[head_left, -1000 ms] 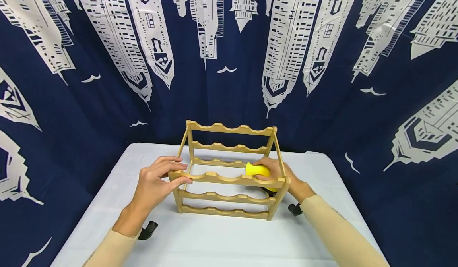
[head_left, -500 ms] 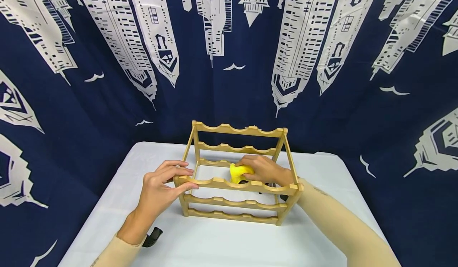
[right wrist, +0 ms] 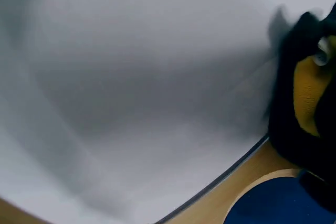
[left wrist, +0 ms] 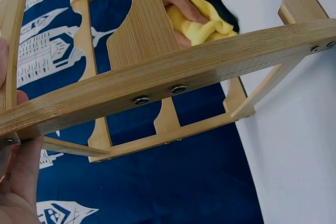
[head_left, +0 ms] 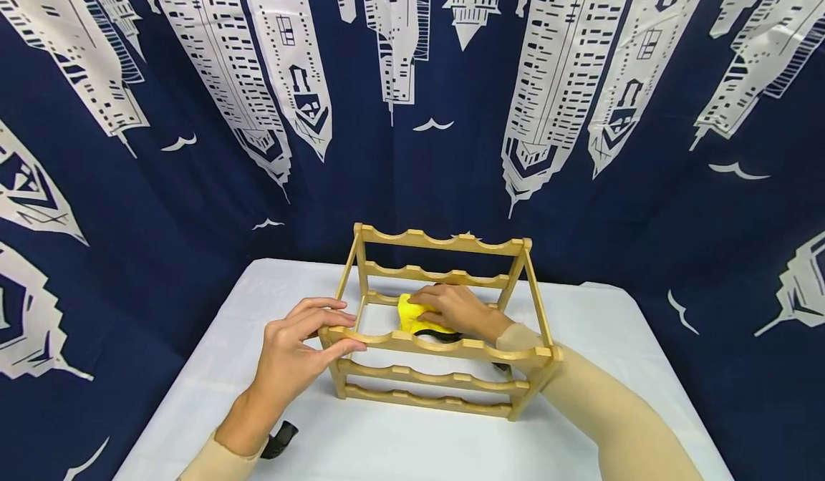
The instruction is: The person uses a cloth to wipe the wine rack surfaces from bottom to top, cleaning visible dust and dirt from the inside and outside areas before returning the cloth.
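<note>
The yellow bundle (head_left: 407,315), maybe cloth, is inside the wooden rack (head_left: 396,341), nearer the far edge of the table (head_left: 419,449). The right hand (head_left: 459,311) holds it; the left hand (head_left: 293,345) grips the rack's near left corner. It looks half done: bundle in, not let go.

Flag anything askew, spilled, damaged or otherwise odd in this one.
One oddity: the skyline printed on the navy curtain is upside down, spires pointing at the floor. Otherwise nothing stands out: the wooden rack shows no break, the white table no spill. The right hand partly hides the yellow-and-black item, so I can't judge its condition.
</note>
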Tool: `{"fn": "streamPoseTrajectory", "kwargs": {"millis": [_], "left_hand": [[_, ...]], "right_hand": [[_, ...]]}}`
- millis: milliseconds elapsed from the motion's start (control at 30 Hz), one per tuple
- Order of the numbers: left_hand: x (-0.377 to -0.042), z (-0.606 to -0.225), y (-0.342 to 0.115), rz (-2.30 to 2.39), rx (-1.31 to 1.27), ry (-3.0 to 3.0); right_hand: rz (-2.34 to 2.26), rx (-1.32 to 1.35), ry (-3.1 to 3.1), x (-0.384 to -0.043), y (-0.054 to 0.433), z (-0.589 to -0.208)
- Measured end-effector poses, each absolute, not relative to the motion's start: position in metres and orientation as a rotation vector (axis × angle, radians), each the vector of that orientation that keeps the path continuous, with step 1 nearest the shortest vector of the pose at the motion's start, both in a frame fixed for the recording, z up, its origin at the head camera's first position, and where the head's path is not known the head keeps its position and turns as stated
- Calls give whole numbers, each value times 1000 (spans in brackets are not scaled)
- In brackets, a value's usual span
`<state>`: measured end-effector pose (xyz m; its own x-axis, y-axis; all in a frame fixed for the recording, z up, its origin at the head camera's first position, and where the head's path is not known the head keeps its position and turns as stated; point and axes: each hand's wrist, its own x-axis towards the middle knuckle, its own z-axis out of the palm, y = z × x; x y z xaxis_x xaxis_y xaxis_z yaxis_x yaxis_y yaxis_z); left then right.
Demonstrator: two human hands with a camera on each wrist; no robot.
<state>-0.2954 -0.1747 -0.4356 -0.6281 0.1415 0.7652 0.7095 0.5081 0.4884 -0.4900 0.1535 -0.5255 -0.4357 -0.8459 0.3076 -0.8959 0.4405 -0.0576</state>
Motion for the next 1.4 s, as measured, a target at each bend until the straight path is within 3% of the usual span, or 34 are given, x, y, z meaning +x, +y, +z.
{"fn": "streamPoseTrajectory", "kwargs": {"millis": [500, 1067, 1400], "left_hand": [[-295, -436, -175, -1083, -689, -2079], [-296, -433, -174, -1096, -690, -2061], [-288, -434, -174, -1097, -673, -2120]], "right_hand": [[-163, 1469, -2302, -483, 159, -528], [18, 1184, -2792, -460, 218, -511], [267, 1524, -2215, -461, 219, -496]]}}
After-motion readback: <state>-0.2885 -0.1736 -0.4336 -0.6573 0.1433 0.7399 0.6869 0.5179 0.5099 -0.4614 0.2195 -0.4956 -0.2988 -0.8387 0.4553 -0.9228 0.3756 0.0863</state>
